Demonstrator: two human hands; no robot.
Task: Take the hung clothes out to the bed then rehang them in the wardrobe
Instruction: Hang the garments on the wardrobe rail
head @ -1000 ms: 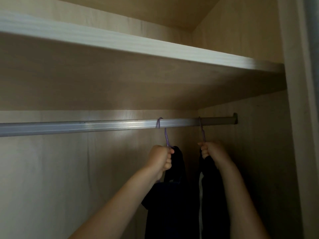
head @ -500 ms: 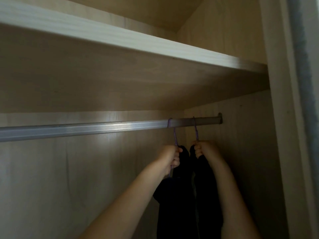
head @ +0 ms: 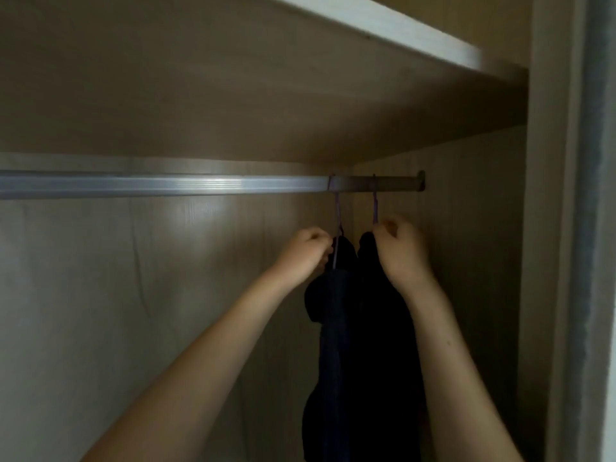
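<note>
Hanging from the rail point(head: 166, 185) near its R end, the L hanger point(head: 337, 225) and R hanger point(head: 375, 208) have their hooks over the bar. The left grip point(head: 305, 253) is curled round the L hanger neck, just below the hook. The right grip point(head: 401, 251) pinches the R hanger neck. The dark garments point(head: 366, 328) drop directly below both grips, touching each other. Vs 1.0 s ago: the hooks are closer together and the gap btwn garments is closed. The wardrobe point(head: 483, 261) holds both garments under the shelf point(head: 383, 25).

wardrobe point(head: 546, 228): pale wood | shelf point(head: 400, 31) overhead | back panel point(head: 100, 295): lit patch
</note>
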